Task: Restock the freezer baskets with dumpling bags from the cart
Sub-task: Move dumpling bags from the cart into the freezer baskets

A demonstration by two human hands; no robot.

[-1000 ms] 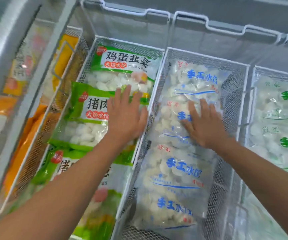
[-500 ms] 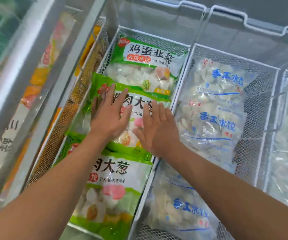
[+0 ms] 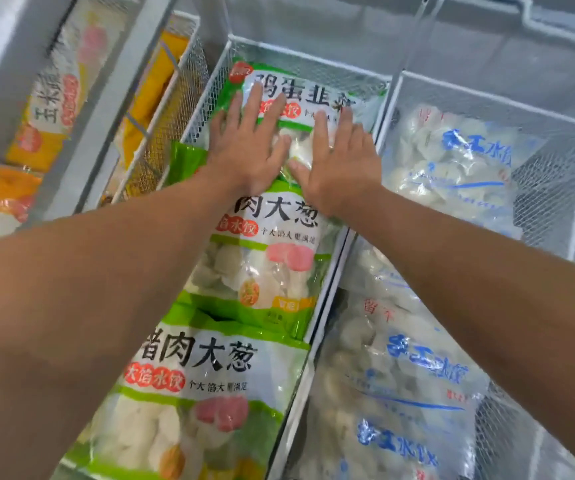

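Flat, both hands, left hand point(image 3: 244, 147), right hand point(image 3: 334, 157), fingers straight and spread, pressing glossy green dumpling bag point(image 3: 300, 95), white wire-mesh basket point(image 3: 206, 98).

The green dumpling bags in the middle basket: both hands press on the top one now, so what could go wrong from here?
1. Both the left hand and right hand press flat on the far green bag; hard pressing may crush dumplings or burst it.
2. The green bags overlap like shingles, so pushing may slide one against the white mesh basket.
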